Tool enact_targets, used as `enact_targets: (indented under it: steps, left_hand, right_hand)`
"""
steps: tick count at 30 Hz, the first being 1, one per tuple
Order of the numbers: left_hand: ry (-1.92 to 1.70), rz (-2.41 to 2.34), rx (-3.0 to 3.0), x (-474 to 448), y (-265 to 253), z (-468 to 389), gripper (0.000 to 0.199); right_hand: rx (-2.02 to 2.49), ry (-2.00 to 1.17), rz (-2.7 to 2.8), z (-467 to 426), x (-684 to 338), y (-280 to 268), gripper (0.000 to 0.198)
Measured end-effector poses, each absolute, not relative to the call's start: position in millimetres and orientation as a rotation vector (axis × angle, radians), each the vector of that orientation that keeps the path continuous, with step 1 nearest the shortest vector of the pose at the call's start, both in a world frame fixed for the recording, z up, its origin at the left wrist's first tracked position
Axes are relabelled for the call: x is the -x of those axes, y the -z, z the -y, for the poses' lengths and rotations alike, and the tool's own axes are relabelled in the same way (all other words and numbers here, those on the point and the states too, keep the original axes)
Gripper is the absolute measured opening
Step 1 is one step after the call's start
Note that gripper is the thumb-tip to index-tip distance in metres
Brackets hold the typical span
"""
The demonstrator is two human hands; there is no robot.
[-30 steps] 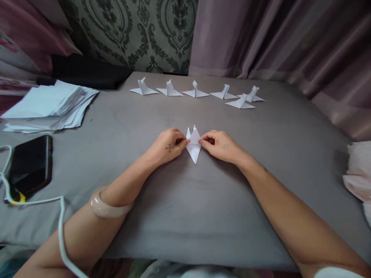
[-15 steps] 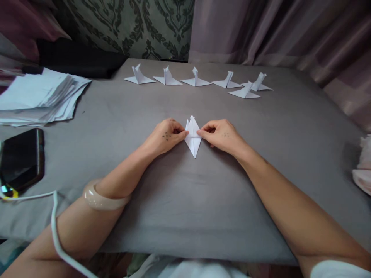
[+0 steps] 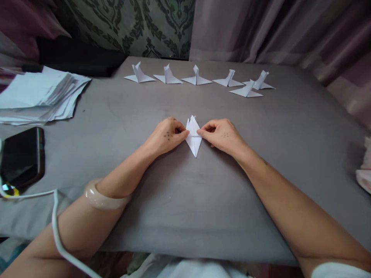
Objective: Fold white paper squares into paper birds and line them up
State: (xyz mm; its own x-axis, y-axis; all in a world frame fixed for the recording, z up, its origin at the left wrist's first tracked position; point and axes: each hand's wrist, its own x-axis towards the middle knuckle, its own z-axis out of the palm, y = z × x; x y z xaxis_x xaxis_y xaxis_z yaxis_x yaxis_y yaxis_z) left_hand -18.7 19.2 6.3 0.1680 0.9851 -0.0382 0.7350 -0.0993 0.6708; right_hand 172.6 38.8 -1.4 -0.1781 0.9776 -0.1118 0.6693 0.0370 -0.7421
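A small folded white paper [image 3: 194, 142], kite-shaped with split points at its far end, is held between my two hands above the middle of the grey-covered table [image 3: 185, 216]. My left hand [image 3: 169, 135] pinches its left edge between thumb and fingers. On the opposite edge, my right hand [image 3: 222, 135] grips it the same way. A horizontal crease crosses the paper between the thumbs. The fingers behind the paper are partly hidden.
Several folded white paper birds [image 3: 196, 77] stand along the far side of the table. To the left lie a stack of paper sheets [image 3: 37, 92], a dark phone [image 3: 21, 156] and a black cloth [image 3: 78, 58]. A white cable [image 3: 55, 227] crosses by my left forearm.
Both hands keep their pinch on the folded paper, which has barely moved. The whole view has shifted very slightly.
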Motion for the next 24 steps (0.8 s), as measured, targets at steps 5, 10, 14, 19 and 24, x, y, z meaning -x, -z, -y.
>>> enact_targets:
  steps: [5,10,14,19,24]
  left_hand:
    - [-0.600,-1.624,-1.919,18.1,-2.0,-19.7,0.020]
    - [-0.640,-1.609,-1.978,16.2,2.9,-19.9,0.016]
    - [-0.626,-1.618,-2.016,15.9,7.0,-21.2,0.015]
    - [-0.618,-1.659,-2.121,16.2,13.6,-21.0,0.011]
    - [-0.609,-1.331,-2.556,14.0,15.3,-18.3,0.025]
  right_hand:
    - [1.622,-0.872,1.950,-37.3,-172.4,1.0,0.021]
    - [1.605,-0.850,1.971,-36.2,-173.3,2.0,0.020]
    - [1.593,-0.809,2.014,-36.3,-173.7,3.2,0.019]
    - [1.610,-0.765,2.052,-36.7,-173.0,4.1,0.017]
    - [1.613,-0.734,2.046,-38.7,-172.8,4.9,0.018]
